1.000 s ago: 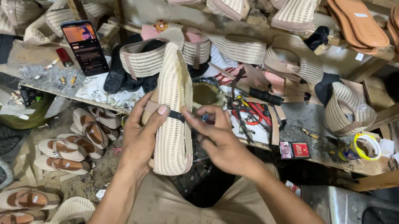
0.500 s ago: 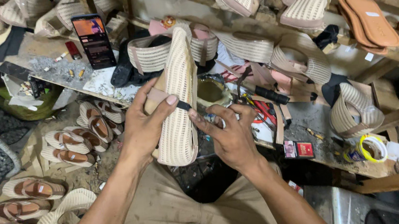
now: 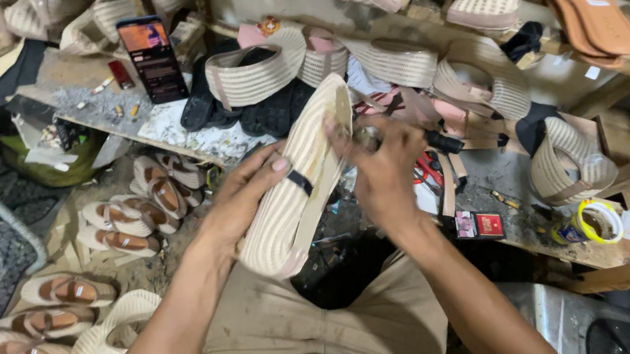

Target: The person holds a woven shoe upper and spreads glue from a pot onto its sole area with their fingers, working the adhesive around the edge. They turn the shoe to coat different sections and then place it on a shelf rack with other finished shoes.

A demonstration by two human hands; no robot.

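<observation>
Both forearms are entering from the frame's 6 o'clock edge and converging toward centre, the left one running toward 1 o'clock, the right one toward 11 o'clock. The left hand (image 3: 241,204) is lying palm-in with its fingers curled in a grip and the thumb extending toward 2 o'clock. The right hand (image 3: 384,171) is showing its back to the camera, wrist bent, fingers flexed closed and fingertips pointing to 11 o'clock.

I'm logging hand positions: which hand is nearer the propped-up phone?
Left. The left hand grips the striped sole just below-right of the phone; the right hand sits farther right.
</observation>
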